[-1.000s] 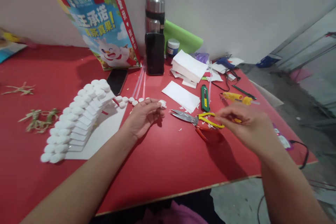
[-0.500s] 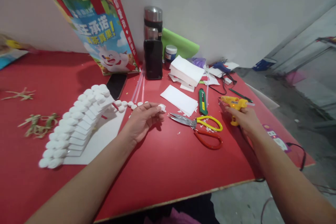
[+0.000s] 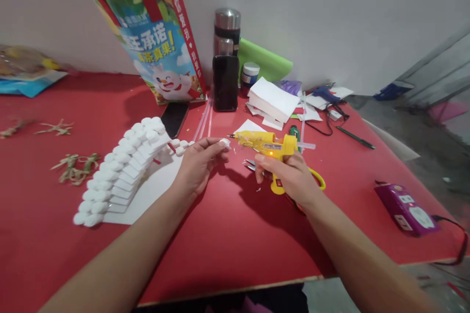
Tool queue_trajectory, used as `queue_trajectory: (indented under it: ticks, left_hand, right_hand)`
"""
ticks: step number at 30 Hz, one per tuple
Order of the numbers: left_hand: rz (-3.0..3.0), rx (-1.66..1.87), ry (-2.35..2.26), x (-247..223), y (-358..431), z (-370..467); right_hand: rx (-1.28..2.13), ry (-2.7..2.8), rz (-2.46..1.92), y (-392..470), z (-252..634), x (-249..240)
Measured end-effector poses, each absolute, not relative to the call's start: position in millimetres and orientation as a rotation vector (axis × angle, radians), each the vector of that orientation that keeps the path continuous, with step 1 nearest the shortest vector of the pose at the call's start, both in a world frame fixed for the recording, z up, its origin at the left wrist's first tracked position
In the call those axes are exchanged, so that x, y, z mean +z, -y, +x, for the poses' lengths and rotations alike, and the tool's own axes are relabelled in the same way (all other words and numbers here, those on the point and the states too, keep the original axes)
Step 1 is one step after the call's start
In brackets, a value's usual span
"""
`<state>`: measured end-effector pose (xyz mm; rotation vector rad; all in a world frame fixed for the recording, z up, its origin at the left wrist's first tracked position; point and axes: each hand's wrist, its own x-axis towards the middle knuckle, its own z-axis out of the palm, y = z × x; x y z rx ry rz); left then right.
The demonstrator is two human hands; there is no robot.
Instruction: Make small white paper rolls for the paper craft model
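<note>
My left hand (image 3: 202, 161) pinches a small white piece (image 3: 225, 144), its exact kind too small to make out. My right hand (image 3: 292, 176) is wrapped round the handle of a yellow glue gun (image 3: 257, 141), whose orange light is lit. The gun's nozzle points left, close to the white piece; I cannot tell whether they touch. Beneath the gun lie scissors (image 3: 318, 178), mostly hidden by it and my right hand. Left of my hands stands a curved white stair-like model (image 3: 123, 181) edged with white discs on a white sheet (image 3: 152, 193).
At the back stand a printed bag (image 3: 165, 54), a steel flask (image 3: 227, 24), a propped phone (image 3: 225, 83) and a paper stack (image 3: 273, 100). A purple power box (image 3: 406, 208) sits at right. Twine figures (image 3: 77, 168) lie at left. The red table's front edge (image 3: 235, 293) is near me.
My right hand has brought the glue gun left from the table's right side, over the scissors, to the white piece. My left hand keeps its pinch. The view has shifted slightly.
</note>
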<state>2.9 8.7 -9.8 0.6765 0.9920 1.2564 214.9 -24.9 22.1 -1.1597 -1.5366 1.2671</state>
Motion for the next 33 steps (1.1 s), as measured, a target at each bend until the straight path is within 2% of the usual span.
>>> queue_trajectory:
  ticks: [10,33]
  left_hand:
    - [0.689,1.191,-1.025,-11.2,-8.3,4.9]
    - [0.656,1.192,-1.021,-7.4,-6.6,8.3]
  right_hand:
    - [1.443,1.401,-1.163,23.1,221.9,5.4]
    - [1.301,1.542,-1.270,25.6,221.6,2.4]
